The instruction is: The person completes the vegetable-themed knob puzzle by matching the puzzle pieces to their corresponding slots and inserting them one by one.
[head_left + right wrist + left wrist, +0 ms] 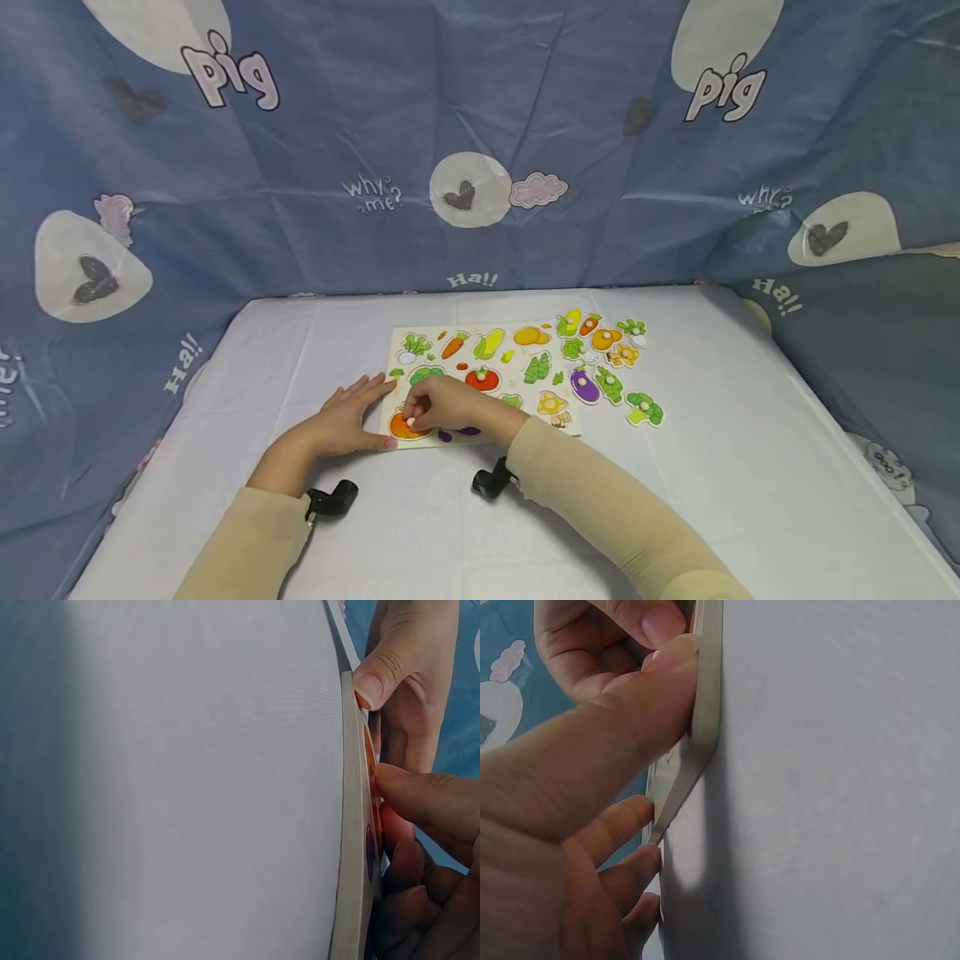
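A wooden vegetable puzzle board lies flat on the white cloth. At its lower left corner is an orange pumpkin piece, whose small knob my right hand pinches between thumb and fingers. The piece lies over the pumpkin picture; the hand hides part of it. My left hand rests along the board's left edge, fingers spread and thumb on the near corner. In the left wrist view, the left thumb presses the board's edge. A tomato piece with a knob sits mid-board.
Loose knobbed pieces lie right of the board, among them an eggplant, a broccoli, a carrot and a corn. Some overlap the board's upper right corner. A blue printed curtain hangs behind the table.
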